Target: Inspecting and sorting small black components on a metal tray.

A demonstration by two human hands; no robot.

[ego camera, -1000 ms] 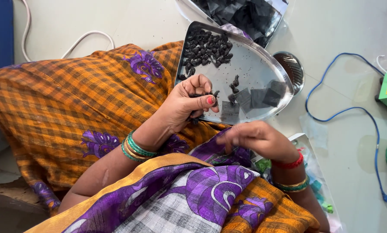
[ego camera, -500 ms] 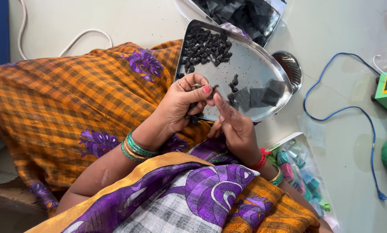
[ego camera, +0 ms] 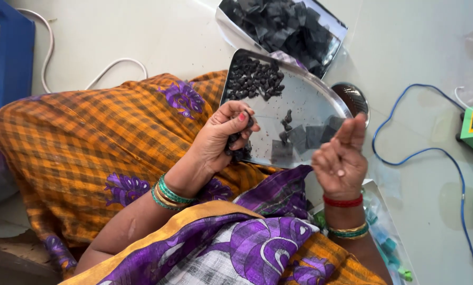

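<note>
Hands at work over a shiny steel tray (ego camera: 321,100) resting on a lap draped in orange checked cloth (ego camera: 89,142). At the tray's 7 o'clock edge, the left hand (ego camera: 223,134) has its fingers curled closed around a clump of small dark seed-like pieces (ego camera: 236,150). At 4 o'clock of the tray, the right hand (ego camera: 342,158) is raised with palm turned up, fingers loosely spread and gripping nothing that can be seen. A heap of the same dark pieces (ego camera: 255,79) lies at the tray's 11 o'clock corner, with flat grey squares (ego camera: 305,138) near its 6 o'clock rim. Beyond the tray at 12 o'clock sits a clear bag of dark grey squares (ego camera: 284,24). A blue cable (ego camera: 431,153) trails across the pale floor at 3 o'clock.
</note>
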